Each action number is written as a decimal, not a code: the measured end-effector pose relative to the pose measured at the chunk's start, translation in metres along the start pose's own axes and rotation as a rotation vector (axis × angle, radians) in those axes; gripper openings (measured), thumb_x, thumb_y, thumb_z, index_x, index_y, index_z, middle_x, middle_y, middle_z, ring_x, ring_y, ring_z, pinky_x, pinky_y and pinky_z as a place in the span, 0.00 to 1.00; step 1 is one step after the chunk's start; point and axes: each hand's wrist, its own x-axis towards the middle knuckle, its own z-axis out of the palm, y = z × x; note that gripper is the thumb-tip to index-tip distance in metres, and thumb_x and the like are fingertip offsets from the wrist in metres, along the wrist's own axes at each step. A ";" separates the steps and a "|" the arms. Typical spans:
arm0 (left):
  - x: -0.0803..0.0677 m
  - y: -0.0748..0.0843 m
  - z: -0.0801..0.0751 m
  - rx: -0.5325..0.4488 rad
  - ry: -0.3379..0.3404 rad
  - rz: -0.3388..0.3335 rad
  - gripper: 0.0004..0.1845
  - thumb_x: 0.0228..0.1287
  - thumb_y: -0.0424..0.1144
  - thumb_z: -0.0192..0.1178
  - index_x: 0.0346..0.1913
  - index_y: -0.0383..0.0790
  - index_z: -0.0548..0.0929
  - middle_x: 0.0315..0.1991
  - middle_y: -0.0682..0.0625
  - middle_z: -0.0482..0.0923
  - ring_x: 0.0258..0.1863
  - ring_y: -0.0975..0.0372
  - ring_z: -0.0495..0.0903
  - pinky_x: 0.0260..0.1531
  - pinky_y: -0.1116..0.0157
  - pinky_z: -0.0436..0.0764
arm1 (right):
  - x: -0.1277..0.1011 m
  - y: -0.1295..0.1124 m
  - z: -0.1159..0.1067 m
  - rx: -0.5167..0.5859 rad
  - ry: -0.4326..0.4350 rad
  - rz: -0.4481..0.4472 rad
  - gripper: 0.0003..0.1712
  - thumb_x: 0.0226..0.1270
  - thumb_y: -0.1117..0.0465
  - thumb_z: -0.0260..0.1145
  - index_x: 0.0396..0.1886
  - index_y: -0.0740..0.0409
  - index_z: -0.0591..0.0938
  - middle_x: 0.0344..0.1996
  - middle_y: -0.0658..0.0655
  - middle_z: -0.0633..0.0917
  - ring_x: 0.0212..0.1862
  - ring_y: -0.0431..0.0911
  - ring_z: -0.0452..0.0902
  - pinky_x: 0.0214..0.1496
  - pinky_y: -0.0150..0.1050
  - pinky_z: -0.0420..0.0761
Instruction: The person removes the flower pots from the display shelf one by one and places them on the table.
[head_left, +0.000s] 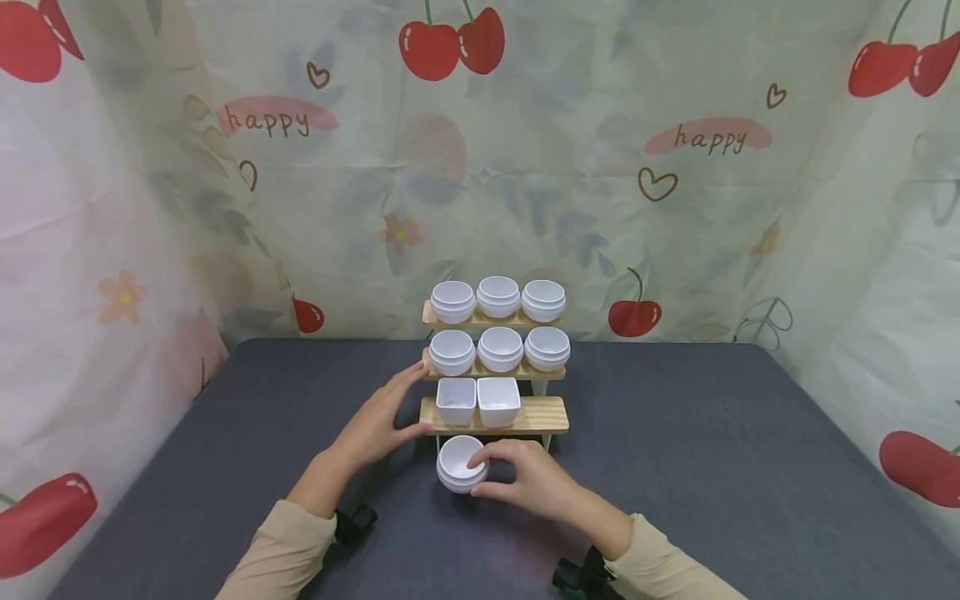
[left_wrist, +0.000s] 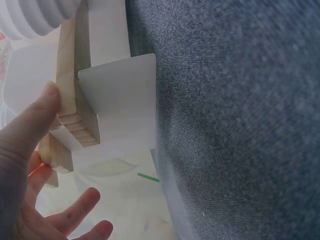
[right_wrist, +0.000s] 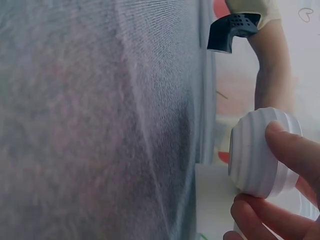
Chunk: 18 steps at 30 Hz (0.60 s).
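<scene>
A white round ribbed bowl (right_wrist: 255, 155) is pinched by my right hand (head_left: 528, 479), the thumb and fingers on its side. In the right wrist view the bowl's base is raised off the table. My left hand (head_left: 378, 421) rests at the left end of a wooden tiered stand (head_left: 543, 414). Its thumb touches the lowest board (left_wrist: 67, 95), a finger reaches the board behind, and the other fingers extend free. Two white square bowls (head_left: 498, 402) stand side by side on that lowest board, whose right part shows bare wood. The held bowl is just in front of it.
Three round white bowls (head_left: 501, 349) fill the middle board, and three more (head_left: 498, 297) line the top one. White supports (left_wrist: 125, 100) carry the boards. The dark grey table (head_left: 675, 450) ends at a patterned curtain (head_left: 525, 208) behind and at both sides.
</scene>
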 end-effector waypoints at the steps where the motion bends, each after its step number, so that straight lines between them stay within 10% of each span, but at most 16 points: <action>1: 0.000 0.000 0.000 0.001 0.000 0.001 0.45 0.52 0.43 0.69 0.71 0.42 0.57 0.72 0.43 0.56 0.69 0.49 0.60 0.64 0.43 0.63 | 0.001 0.000 0.001 0.006 -0.008 0.002 0.14 0.51 0.58 0.72 0.39 0.55 0.83 0.36 0.49 0.87 0.40 0.38 0.80 0.47 0.34 0.80; 18: 0.000 0.000 0.000 -0.012 0.000 0.004 0.45 0.52 0.41 0.69 0.71 0.40 0.57 0.72 0.42 0.57 0.69 0.48 0.61 0.64 0.42 0.63 | 0.012 0.001 0.014 0.062 -0.085 0.065 0.14 0.53 0.57 0.72 0.39 0.55 0.83 0.38 0.50 0.87 0.42 0.38 0.80 0.49 0.33 0.80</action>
